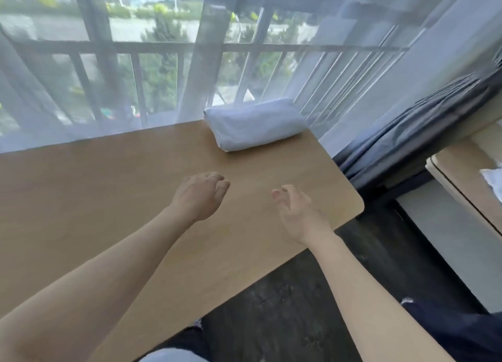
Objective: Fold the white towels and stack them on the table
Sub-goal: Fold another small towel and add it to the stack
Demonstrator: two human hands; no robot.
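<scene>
Item: folded white towel (255, 125), one bundle, lying at the far right corner of the wooden surface (95, 193), close to the sheer curtain (81, 90). No brand, label or writing readable anywhere.

Left hand (199, 196): nearer than the towel, over the surface, fingers loosely curled, holding nothing.

Right hand (298, 215): nearer than the towel and right of the left hand, near the surface's right edge, fingers relaxed and parted, holding nothing.

Other: dark curtain (407, 133) right of the towel; railing and trees blurred behind the sheer curtain. A second piece of furniture (467, 187), far right of the towel, cut off by the frame, carries something white that is hard to make out.
</scene>
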